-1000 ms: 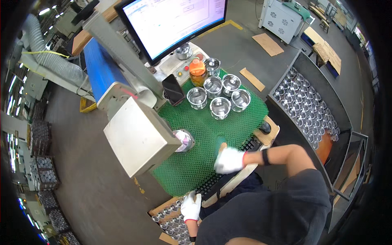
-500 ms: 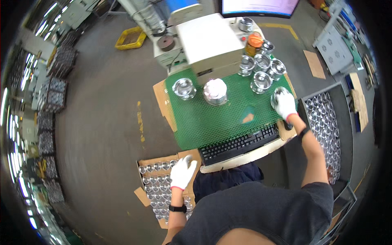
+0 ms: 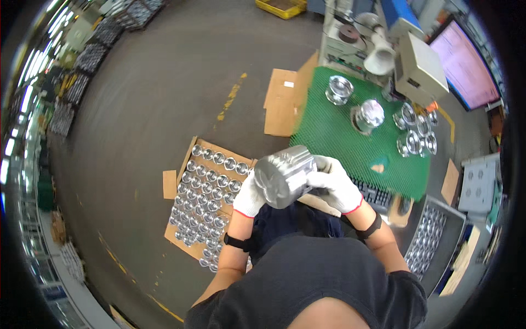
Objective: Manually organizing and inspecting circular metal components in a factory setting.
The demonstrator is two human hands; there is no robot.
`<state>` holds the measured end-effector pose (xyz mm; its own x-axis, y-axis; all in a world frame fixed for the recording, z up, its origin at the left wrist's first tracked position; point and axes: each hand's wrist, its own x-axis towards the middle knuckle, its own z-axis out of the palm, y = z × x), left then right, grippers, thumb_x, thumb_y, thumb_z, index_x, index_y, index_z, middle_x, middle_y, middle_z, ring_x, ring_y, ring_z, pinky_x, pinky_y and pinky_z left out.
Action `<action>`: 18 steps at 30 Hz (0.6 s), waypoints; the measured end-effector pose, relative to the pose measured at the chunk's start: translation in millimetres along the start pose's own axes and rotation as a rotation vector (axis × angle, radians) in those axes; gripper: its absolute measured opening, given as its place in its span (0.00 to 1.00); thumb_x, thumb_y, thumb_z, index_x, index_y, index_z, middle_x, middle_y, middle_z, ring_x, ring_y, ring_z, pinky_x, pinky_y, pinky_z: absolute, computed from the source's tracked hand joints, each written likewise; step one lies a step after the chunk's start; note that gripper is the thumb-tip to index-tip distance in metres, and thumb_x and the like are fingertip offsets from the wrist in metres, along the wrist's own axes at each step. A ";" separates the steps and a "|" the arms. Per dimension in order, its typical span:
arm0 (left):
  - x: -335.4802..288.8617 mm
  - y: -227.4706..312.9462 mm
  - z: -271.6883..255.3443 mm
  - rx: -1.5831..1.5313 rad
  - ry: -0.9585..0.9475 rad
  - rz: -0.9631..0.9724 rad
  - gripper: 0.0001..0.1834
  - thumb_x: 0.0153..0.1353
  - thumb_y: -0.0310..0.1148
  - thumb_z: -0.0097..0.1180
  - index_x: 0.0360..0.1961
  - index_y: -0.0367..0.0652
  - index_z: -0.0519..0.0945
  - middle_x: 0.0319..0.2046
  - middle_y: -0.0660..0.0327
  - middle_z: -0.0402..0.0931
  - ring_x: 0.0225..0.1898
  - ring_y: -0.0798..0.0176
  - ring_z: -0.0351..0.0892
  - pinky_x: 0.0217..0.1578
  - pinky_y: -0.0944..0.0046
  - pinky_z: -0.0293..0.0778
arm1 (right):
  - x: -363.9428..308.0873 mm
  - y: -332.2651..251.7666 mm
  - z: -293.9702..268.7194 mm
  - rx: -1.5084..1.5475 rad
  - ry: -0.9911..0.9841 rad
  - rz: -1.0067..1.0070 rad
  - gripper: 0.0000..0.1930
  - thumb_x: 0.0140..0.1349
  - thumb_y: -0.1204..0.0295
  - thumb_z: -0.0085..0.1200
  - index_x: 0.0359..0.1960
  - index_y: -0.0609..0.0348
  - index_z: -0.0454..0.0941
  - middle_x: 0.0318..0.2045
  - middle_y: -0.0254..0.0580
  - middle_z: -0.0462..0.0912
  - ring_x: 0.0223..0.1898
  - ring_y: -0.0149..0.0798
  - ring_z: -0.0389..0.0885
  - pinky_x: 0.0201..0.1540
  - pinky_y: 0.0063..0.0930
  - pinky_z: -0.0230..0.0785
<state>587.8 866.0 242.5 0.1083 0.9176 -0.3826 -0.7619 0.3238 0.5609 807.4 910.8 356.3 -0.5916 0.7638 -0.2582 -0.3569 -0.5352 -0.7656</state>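
Observation:
Between my hands, in front of my chest, is a silvery metal piston (image 3: 285, 174), tilted with its flat, shaped crown toward the lower left. My white-gloved left hand (image 3: 250, 196) is closed on its left side, some fingers hidden behind it. Around its right side wraps my right hand (image 3: 338, 185), gloved too. On the green mesh mat (image 3: 334, 140) beyond, one piston (image 3: 339, 90) stands at the far left and another (image 3: 369, 114) sits below the white machine head (image 3: 421, 68). Several more pistons (image 3: 410, 143) cluster at the mat's right.
Left of me, rows of pistons (image 3: 212, 175) lie on a cardboard-lined tray (image 3: 183, 159). A grey bin (image 3: 455, 215) of pistons stands at the right. The keyboard (image 3: 372, 193) and mouse (image 3: 405, 206) lie along the table's near edge; a monitor (image 3: 466, 63) stands behind.
My right hand has come from the mat's right side to my chest with a piston. My left hand has risen from beside the tray onto it. The view has turned left.

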 end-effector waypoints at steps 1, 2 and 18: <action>-2.1 8.6 13.0 -0.024 -0.066 0.028 0.29 0.71 0.45 0.52 0.65 0.37 0.67 0.62 0.49 0.71 0.57 0.51 0.77 0.61 0.44 0.74 | 3.0 -11.9 6.5 0.126 -0.021 0.007 0.20 0.60 0.74 0.62 0.52 0.72 0.77 0.44 0.39 0.84 0.43 0.25 0.81 0.48 0.24 0.74; -9.8 14.3 29.0 0.044 -0.147 0.136 0.31 0.68 0.46 0.56 0.64 0.37 0.68 0.60 0.48 0.73 0.58 0.50 0.77 0.61 0.41 0.73 | 7.0 -13.5 0.9 -0.053 -0.028 0.003 0.22 0.62 0.72 0.61 0.55 0.72 0.76 0.47 0.40 0.83 0.45 0.27 0.81 0.51 0.25 0.73; 80.9 -96.4 151.1 0.290 -0.388 -0.925 0.29 0.70 0.48 0.53 0.63 0.39 0.67 0.50 0.57 0.77 0.43 0.66 0.80 0.42 0.65 0.78 | -88.1 73.5 -230.5 0.480 0.494 -0.077 0.38 0.62 0.41 0.52 0.61 0.65 0.71 0.60 0.47 0.75 0.63 0.47 0.72 0.65 0.47 0.66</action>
<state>766.5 943.8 268.4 0.8080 0.2775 -0.5198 -0.0998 0.9338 0.3435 1000.0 887.3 186.9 -0.1941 0.8199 -0.5385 -0.7325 -0.4863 -0.4764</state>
